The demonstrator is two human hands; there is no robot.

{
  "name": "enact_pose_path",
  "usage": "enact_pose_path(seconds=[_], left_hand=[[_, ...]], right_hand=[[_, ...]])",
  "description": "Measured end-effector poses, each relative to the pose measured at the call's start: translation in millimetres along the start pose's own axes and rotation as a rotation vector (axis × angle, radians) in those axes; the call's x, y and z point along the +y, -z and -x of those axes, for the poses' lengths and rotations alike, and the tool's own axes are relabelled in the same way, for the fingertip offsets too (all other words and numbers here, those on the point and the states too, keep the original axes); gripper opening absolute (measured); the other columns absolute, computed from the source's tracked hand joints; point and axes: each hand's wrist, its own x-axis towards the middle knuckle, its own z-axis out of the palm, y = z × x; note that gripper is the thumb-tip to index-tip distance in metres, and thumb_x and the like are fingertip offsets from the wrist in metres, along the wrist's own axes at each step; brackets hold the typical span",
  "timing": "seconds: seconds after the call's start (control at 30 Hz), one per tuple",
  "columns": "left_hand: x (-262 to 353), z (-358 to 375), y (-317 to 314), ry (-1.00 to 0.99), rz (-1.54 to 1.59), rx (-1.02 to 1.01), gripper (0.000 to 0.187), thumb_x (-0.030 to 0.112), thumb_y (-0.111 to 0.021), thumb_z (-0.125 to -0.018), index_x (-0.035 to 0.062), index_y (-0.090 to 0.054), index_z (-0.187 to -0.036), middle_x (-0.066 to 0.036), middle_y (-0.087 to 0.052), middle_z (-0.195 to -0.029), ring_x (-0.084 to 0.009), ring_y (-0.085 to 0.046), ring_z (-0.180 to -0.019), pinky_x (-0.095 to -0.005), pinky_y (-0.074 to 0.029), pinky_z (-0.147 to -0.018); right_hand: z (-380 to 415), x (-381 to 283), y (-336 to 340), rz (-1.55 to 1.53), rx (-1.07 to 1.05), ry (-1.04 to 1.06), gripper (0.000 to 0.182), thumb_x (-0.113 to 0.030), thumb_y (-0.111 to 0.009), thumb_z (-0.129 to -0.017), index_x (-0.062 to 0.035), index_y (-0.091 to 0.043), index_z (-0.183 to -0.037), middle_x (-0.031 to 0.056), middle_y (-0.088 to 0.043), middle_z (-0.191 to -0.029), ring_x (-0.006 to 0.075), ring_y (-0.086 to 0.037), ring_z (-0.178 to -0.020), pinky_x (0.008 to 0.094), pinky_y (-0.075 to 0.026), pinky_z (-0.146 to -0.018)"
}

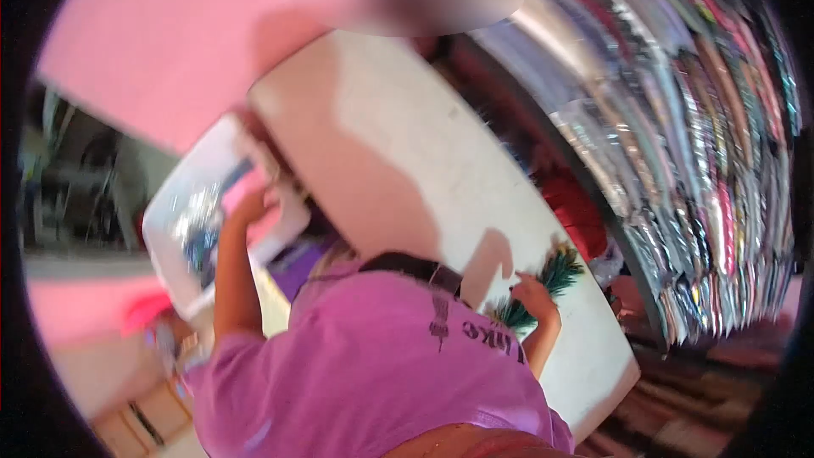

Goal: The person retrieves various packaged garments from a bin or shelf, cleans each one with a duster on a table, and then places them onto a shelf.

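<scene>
Under right hand (532, 295), green feathers (555, 276)

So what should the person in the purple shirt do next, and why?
Probably grip the green feathery sprig and lift it off the white table: that hand rests on it, while the other hand is at the white plastic bin.

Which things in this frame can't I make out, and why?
Head view only:
- Wearer's own hands: outside the frame.
- White bin: contents motion-blurred, partly behind a co-worker's hand.
- Green feathery bundle: lower part covered by the co-worker's other hand; what it is stays unclear.
- Shirt print: blurred, only partly legible.
- Hanging packets: smeared near the lens edge, labels unreadable.
</scene>
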Motion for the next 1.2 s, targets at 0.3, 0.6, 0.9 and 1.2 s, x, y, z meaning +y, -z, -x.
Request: enact_pose_path(seconds=[0.3, 0.6, 0.9, 1.2], left_hand=[[-67, 150, 9, 0.218, 0.634, 0.141, 0.051, 0.026, -0.059, -0.084, 0.0093, -0.044, -0.13, -0.016, -0.053, -0.123, -0.0281, -0.056, -0.107, -0.0354, -0.045, -0.088], [-176, 145, -56, 0.209, 0.715, -0.022, 0.05, 0.023, -0.057, -0.084, 0.0041, -0.044, -0.129, -0.016, -0.056, -0.117, -0.0261, -0.054, -0.107, -0.0339, -0.042, -0.092], [-271, 11, -166, 0.096, 0.633, -0.13, 0.046, 0.026, -0.056, -0.082, 0.0016, -0.051, -0.121, -0.018, -0.058, -0.113, -0.0275, -0.056, -0.103, -0.0357, -0.043, -0.09], [-261, -99, -217, -0.087, 0.724, -0.08, 0.041, 0.027, -0.052, -0.082, 0.0013, -0.056, -0.114, -0.019, -0.056, -0.116, -0.0319, -0.052, -0.109, -0.0369, -0.039, -0.096]], right_hand=[[-19, -45, -32, -0.015, 0.054, 0.204, 0.049, -0.018, -0.061, -0.08, -0.0042, -0.047, -0.124, 0.0193, -0.054, -0.117, 0.034, -0.052, -0.105, 0.0398, -0.041, -0.091], [0, -131, -135, 0.225, 0.021, 0.186, 0.059, -0.023, -0.065, -0.076, -0.0019, -0.043, -0.128, 0.0296, -0.031, -0.134, 0.0414, -0.03, -0.125, 0.0455, -0.028, -0.103], [-1, -155, -211, 0.397, 0.337, -0.028, 0.072, -0.019, -0.063, -0.076, 0.0008, -0.028, -0.135, 0.0283, -0.032, -0.133, 0.0421, -0.033, -0.123, 0.0466, -0.03, -0.101], [74, -208, -226, 0.166, 0.342, -0.14, 0.054, -0.011, -0.061, -0.076, -0.0054, -0.045, -0.128, 0.0294, -0.035, -0.132, 0.0427, -0.035, -0.123, 0.0435, -0.032, -0.101]])
